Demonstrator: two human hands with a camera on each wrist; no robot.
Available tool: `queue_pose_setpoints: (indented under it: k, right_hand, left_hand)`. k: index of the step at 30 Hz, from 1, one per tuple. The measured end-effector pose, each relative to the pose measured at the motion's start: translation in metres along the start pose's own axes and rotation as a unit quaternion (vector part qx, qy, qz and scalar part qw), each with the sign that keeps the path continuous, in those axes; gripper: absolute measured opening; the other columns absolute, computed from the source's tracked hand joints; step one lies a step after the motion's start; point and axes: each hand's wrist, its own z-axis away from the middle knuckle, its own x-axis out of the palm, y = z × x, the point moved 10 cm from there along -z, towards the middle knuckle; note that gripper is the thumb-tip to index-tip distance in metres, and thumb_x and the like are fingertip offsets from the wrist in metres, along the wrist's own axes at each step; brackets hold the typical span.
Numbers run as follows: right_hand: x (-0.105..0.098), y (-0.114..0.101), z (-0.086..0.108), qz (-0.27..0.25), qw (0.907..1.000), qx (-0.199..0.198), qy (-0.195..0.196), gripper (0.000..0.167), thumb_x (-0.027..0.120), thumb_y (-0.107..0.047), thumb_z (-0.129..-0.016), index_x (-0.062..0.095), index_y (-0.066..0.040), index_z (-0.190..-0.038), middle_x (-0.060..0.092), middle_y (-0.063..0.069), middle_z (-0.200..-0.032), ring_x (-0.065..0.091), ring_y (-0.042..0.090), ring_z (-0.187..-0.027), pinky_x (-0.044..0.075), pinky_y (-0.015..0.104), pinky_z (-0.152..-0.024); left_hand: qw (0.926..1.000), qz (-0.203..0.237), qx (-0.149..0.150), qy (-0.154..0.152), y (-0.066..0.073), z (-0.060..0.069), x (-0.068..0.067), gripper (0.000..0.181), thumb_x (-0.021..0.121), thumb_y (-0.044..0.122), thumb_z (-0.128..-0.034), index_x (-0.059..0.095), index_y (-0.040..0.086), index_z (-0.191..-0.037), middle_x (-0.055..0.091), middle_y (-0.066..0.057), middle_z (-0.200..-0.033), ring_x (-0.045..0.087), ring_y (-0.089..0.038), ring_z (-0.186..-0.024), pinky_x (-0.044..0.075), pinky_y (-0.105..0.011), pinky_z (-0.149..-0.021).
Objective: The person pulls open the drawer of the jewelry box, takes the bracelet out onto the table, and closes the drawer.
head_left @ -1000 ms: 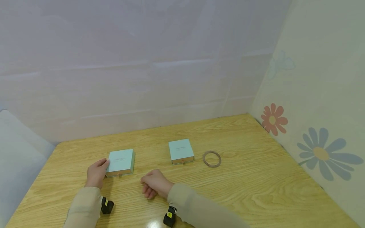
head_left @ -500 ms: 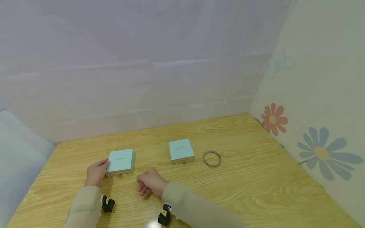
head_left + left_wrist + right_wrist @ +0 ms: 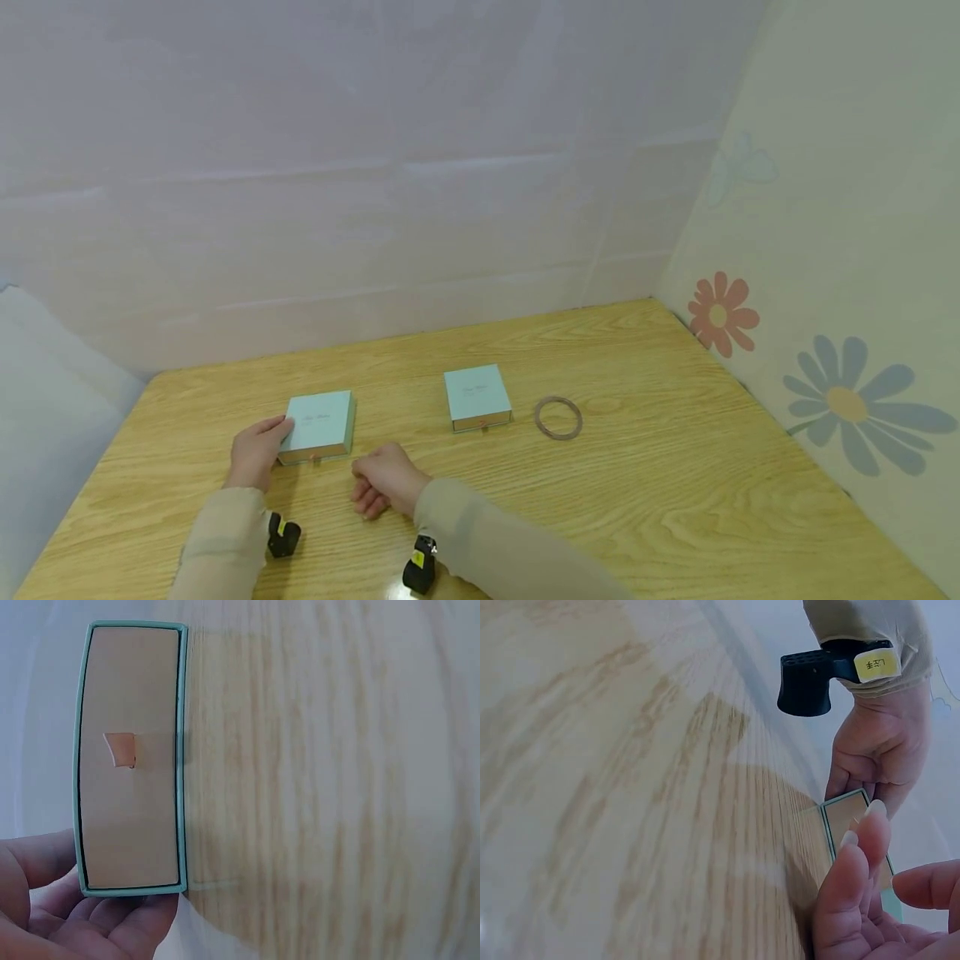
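A pale teal drawer-style gift box [image 3: 318, 423] lies on the left of the table, its peach drawer front facing the person. A small ribbon tab [image 3: 121, 749] sticks out of that front. My left hand [image 3: 257, 452] grips the box at its left side, thumb on top and fingers against the side wall. Just to the right and in front of the box is my right hand [image 3: 386, 483], fingers loosely curled and holding nothing. From the right wrist, the thumb [image 3: 926, 886] and fingertips [image 3: 866, 836] stand apart, with the ribbon tab partly hidden behind them.
A second teal drawer box [image 3: 477, 395] sits farther back at the middle of the wooden table [image 3: 675, 467]. To its right lies a brownish ring [image 3: 558, 418]. Pale sheets [image 3: 375, 208] rise behind, and a flower-patterned wall [image 3: 847, 250] stands at the right.
My right hand has moved steadily left, closer to the gripped gift box. The left hand, both boxes and the ring stay where they were.
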Motion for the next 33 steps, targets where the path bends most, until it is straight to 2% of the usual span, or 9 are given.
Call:
queue_pose_setpoints:
  k: [6,14,21,27,33]
  right_hand:
    - [0.005,0.000,-0.002,-0.005,0.9999,0.006,0.009,0.011,0.049,-0.001,-0.089,0.057,0.000,-0.082,0.053,0.003,-0.052,0.048,0.009,-0.039,0.041,0.018,-0.037]
    - [0.010,0.000,-0.006,-0.024,0.9993,0.020,0.022,0.009,0.050,-0.003,-0.091,0.056,0.001,-0.088,0.055,0.004,-0.056,0.049,0.009,-0.041,0.041,0.018,-0.038]
    - [0.015,0.003,-0.013,-0.029,0.9983,0.035,0.037,0.011,0.051,-0.005,-0.092,0.059,0.001,-0.086,0.057,0.005,-0.057,0.049,0.009,-0.041,0.041,0.018,-0.038]
    - [0.018,0.003,-0.015,-0.037,0.9981,0.036,0.035,0.013,0.052,-0.005,-0.092,0.060,0.003,-0.086,0.056,0.003,-0.055,0.049,0.009,-0.040,0.041,0.017,-0.038]
    - [0.018,0.002,-0.018,-0.043,0.9977,0.039,0.035,0.014,0.052,-0.005,-0.092,0.060,0.003,-0.084,0.058,0.005,-0.057,0.050,0.009,-0.042,0.042,0.018,-0.039]
  left_hand:
    - [0.9998,-0.015,0.012,-0.004,0.003,0.001,0.001,0.049,0.046,0.012,-0.1017,0.037,-0.014,-0.142,0.030,-0.032,-0.149,0.024,-0.042,-0.140,0.024,-0.046,-0.112]
    - [0.9997,-0.013,0.019,0.000,0.005,0.003,0.002,0.047,0.046,0.010,-0.1014,0.037,-0.016,-0.140,0.032,-0.033,-0.146,0.026,-0.043,-0.138,0.026,-0.048,-0.111]
    - [0.9999,-0.004,0.011,-0.008,0.005,0.005,0.003,0.047,0.044,0.008,-0.1017,0.035,-0.016,-0.141,0.031,-0.035,-0.146,0.027,-0.045,-0.137,0.028,-0.048,-0.110]
    - [0.9999,-0.005,0.009,-0.009,0.006,0.006,0.002,0.047,0.044,0.008,-0.1019,0.034,-0.016,-0.142,0.030,-0.035,-0.146,0.026,-0.045,-0.137,0.026,-0.048,-0.111]
    - [0.9999,0.001,0.011,0.001,0.006,0.005,0.003,0.046,0.044,0.006,-0.1016,0.035,-0.016,-0.141,0.031,-0.035,-0.145,0.027,-0.043,-0.137,0.026,-0.048,-0.111]
